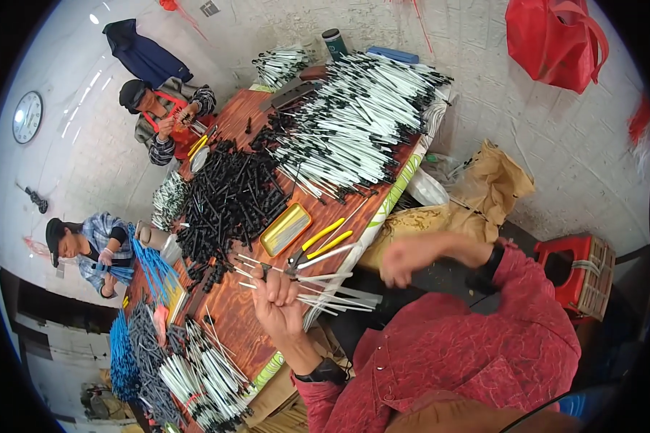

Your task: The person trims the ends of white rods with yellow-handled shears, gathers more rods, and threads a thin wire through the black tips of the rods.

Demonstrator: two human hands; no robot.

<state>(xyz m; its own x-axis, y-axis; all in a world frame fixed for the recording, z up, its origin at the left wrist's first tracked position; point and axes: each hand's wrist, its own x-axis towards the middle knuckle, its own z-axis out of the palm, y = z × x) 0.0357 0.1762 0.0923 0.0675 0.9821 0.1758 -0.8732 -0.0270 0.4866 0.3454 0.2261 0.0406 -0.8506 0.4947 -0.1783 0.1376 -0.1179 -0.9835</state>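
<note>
My left hand [276, 292] is closed around several thin white sticks [339, 297] above the near table edge. Their longer ends fan out to the right, and thin tips poke out on the left. Off to the right, away from the table edge, my right hand [406, 260] is smeared by motion, so its fingers cannot be read. Just beyond my left hand lie yellow-handled pliers [328, 238], jaws pointing towards it. A shallow yellow tin [264, 240] with thin pale rods inside sits beside the pliers.
Black plastic parts [231, 189] are heaped mid-table. A big pile of white sticks with black ends [361, 115] covers the far right; another bundle [206, 372] lies near left. Two people [167, 119] work across the table. Brown paper [487, 180] and a red stool [574, 274] stand right.
</note>
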